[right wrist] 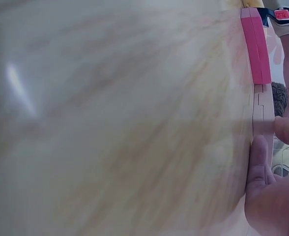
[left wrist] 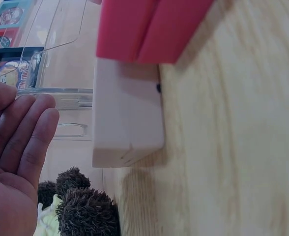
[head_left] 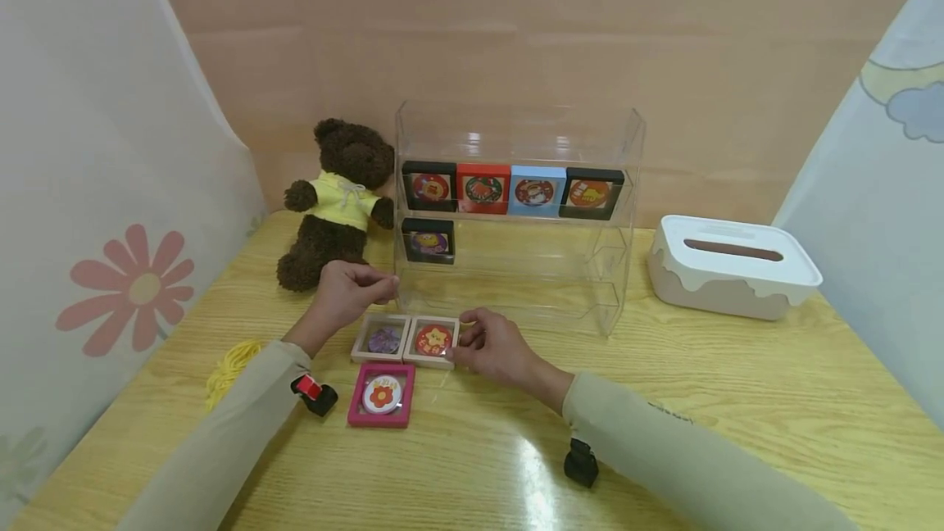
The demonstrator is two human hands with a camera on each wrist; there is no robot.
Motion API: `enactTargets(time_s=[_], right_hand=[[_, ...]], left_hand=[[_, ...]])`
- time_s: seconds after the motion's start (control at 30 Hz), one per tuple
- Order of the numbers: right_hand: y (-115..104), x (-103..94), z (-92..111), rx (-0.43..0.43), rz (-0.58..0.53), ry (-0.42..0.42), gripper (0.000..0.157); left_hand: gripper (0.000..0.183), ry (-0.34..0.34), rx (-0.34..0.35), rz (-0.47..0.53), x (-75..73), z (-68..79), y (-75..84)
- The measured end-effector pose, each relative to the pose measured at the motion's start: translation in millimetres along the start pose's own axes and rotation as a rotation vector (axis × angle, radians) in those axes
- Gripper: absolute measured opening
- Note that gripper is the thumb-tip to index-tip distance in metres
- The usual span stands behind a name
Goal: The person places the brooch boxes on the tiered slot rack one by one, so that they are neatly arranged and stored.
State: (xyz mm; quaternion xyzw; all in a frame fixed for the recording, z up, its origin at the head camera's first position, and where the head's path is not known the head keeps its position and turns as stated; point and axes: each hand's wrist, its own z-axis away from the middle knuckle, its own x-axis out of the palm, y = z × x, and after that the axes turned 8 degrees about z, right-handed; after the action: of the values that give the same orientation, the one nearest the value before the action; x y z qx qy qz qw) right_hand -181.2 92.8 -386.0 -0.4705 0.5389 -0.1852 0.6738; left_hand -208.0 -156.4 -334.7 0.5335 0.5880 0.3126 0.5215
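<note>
The pale pink box with the red badge (head_left: 432, 342) lies on the table (head_left: 664, 383), your right hand (head_left: 496, 348) pinching its right edge. It adjoins the purple-badge box (head_left: 382, 340), with the magenta box (head_left: 381, 396) just nearer you. Your left hand (head_left: 345, 299), loose-fingered and holding nothing, is beside the clear rack's (head_left: 524, 270) lower left corner.

The head camera is looking forward and down at the table (head_left: 745, 367) from farther back, while both tilted wrist cameras are peering closely, the blurry right one seemingly low, all sharing the pink box (left wrist: 144, 32).
</note>
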Motion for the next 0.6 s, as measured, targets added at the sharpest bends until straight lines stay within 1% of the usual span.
enactTargets(time_s=[0.07, 0.3, 0.4, 0.6], right_hand=[[-0.7, -0.2, -0.1, 0.006, -0.007, -0.003, 0.055], [-4.3, -1.5, 0.2, 0.021, 0.029, -0.029, 0.059], [-5.0, -2.0, 0.4, 0.018, 0.048, -0.033, 0.059], [-4.6, -3.0, -0.5, 0.007, 0.093, -0.030, 0.062]], left_hand=[[0.017, -0.003, 0.006, 0.003, -0.5, -0.3, -1.8], [0.019, 0.004, -0.001, 0.021, -5.0, -9.6, -30.5], [0.022, 0.004, 0.008, 0.016, -5.7, -10.6, -34.8], [0.025, 0.003, 0.012, 0.015, -5.8, -10.6, -37.2]])
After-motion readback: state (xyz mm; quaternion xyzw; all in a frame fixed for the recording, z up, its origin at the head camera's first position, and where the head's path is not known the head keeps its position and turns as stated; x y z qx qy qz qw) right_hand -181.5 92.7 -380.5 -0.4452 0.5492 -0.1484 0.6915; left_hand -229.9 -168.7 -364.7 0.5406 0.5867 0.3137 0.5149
